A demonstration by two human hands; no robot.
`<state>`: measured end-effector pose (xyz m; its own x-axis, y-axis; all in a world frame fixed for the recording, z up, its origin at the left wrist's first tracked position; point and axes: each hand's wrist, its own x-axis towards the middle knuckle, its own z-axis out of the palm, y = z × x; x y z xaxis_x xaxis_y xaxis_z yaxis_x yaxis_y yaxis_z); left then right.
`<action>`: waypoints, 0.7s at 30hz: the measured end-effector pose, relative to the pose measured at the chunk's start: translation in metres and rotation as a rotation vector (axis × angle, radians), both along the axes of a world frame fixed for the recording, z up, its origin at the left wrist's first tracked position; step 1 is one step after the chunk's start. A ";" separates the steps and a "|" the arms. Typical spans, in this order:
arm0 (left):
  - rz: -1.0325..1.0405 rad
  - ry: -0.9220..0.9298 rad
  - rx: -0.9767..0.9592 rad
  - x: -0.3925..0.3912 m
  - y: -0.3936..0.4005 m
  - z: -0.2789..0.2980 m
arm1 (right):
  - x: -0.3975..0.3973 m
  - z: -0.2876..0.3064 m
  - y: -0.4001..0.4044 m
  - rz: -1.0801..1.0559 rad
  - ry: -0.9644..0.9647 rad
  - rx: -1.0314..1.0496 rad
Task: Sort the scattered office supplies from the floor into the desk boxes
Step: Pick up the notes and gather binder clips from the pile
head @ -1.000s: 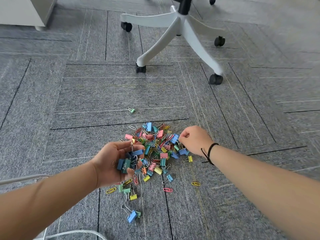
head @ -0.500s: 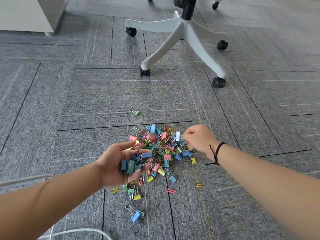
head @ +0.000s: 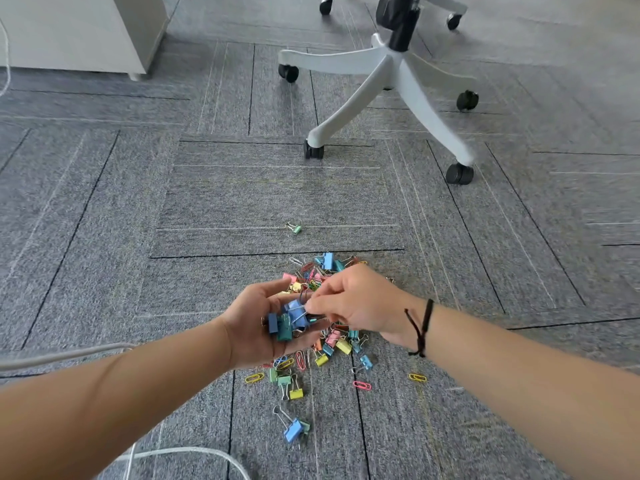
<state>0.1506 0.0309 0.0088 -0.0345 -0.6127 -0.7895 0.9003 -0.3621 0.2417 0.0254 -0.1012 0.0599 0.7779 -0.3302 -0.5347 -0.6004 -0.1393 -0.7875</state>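
Note:
A pile of coloured binder clips and paper clips (head: pixel 327 344) lies on the grey carpet, partly hidden under my hands. My left hand (head: pixel 256 323) is cupped palm up above the pile and holds several blue and teal binder clips (head: pixel 285 323). My right hand (head: pixel 360 303) reaches over the left palm and pinches a blue binder clip (head: pixel 297 308) by its wire handle. One green clip (head: pixel 296 229) lies apart, farther away. A blue clip (head: pixel 292 429) lies nearest to me.
A white office chair base (head: pixel 391 74) on black castors stands beyond the pile. A white cabinet (head: pixel 86 32) is at the far left. A white cable (head: pixel 187 452) runs along the carpet near my left arm. No desk boxes are in view.
My right hand has lifted from the pile's far right side and moved left over the left palm with a blue clip. The left hand stayed cupped with its clips.

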 end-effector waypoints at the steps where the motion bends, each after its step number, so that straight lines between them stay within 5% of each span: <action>1: -0.005 -0.001 0.002 0.000 0.000 0.001 | 0.002 -0.001 0.003 0.017 -0.009 -0.035; 5: -0.011 -0.021 0.005 0.001 0.003 0.000 | 0.000 -0.003 -0.004 0.026 -0.039 -0.071; 9: -0.028 -0.037 -0.014 0.004 0.005 -0.002 | -0.014 -0.012 -0.037 -0.183 -0.046 -0.085; 15: -0.051 -0.065 -0.027 0.003 0.002 -0.004 | -0.067 -0.051 -0.089 -0.431 0.186 -0.243; 21: -0.076 -0.149 0.017 -0.002 -0.001 -0.007 | -0.088 -0.075 -0.097 -0.240 0.370 -0.426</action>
